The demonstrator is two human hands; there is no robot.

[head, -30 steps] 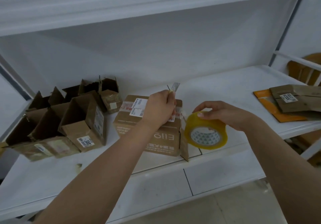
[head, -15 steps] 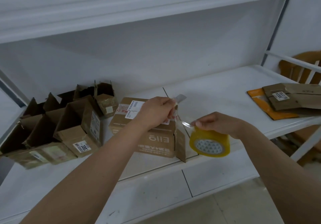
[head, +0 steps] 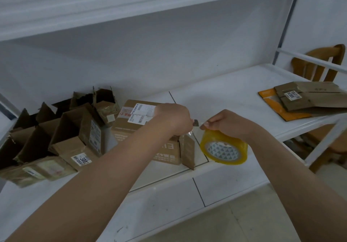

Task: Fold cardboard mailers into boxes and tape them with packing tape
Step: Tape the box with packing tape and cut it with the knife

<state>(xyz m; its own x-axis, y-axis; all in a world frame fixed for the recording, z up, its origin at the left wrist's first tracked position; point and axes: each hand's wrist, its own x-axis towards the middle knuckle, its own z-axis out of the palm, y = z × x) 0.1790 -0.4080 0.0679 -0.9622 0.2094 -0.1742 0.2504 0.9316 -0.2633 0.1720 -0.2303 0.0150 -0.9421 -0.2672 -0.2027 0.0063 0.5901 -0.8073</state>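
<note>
A closed brown cardboard box (head: 135, 127) with white labels lies on the white shelf (head: 225, 99), one side flap (head: 187, 151) sticking out at its right end. My left hand (head: 172, 118) hovers over the box's right end and grips a small grey cutter (head: 196, 123), its tip pointing right. My right hand (head: 227, 123) holds a yellow-tinted roll of packing tape (head: 223, 147) from above, just right of the box. A short clear strip of tape runs from the roll toward the box edge, under the cutter tip. Blade tip and right fingertips nearly touch.
Several open-topped brown boxes (head: 75, 140) crowd the shelf's left end. Flat cardboard mailers (head: 308, 97) lie on an orange mailer (head: 270, 102) at the right end. A wooden chair (head: 319, 61) stands behind the shelf frame. Another shelf hangs overhead.
My left hand has swung the cutter down from pointing upward to the strip beside my right fingers. The hands have come closer together; the roll stays beside the box.
</note>
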